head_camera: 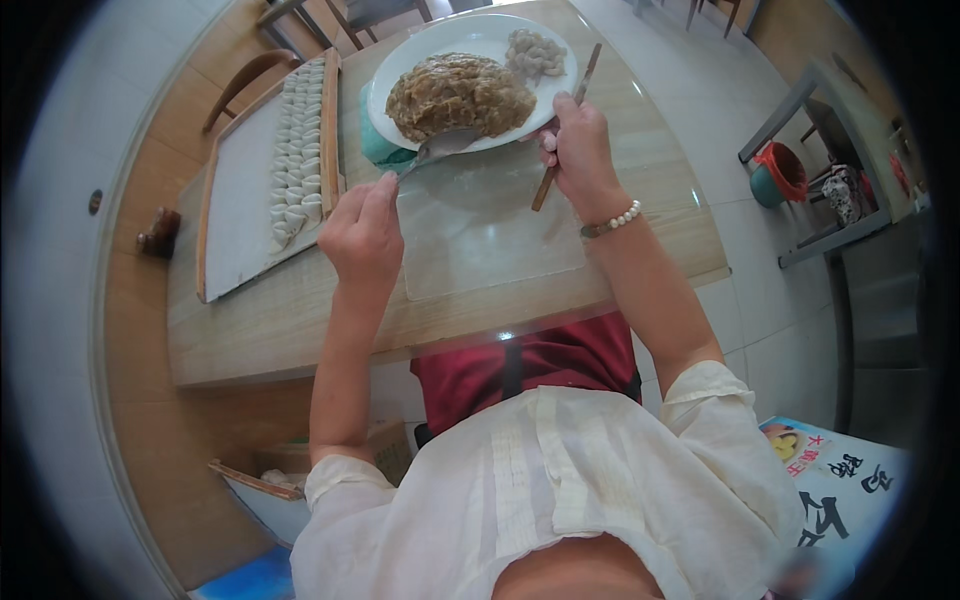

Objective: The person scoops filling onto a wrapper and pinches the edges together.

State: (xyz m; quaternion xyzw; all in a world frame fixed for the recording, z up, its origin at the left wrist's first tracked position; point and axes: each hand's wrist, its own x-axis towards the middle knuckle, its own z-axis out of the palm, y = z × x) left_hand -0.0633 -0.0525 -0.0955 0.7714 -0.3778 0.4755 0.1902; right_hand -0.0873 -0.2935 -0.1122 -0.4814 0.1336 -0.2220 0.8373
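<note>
A white oval plate [480,36] carries a large mound of brown minced filling [459,97] and a small heap of pale peeled shrimp [535,55]. My left hand [364,225] holds a metal spoon [448,142] by its handle; the bowl rests against the mound's near edge. With the thumb over the plate's right rim, my right hand [581,146] grips the plate and also a thin wooden stick [545,187], which slants past the rim. Under the plate's left side shows a green object [379,146], mostly covered. Nearest my body, a clear sheet [487,240] lies on the table.
Left on the wood-look table [255,337] stands a wood-framed tray [236,202] with rows of folded dumplings [298,142]. A chair [244,82] is beyond it. A lined bin [769,180] and a metal-framed stand [810,244] are to the right. A printed board [847,450] bears writing.
</note>
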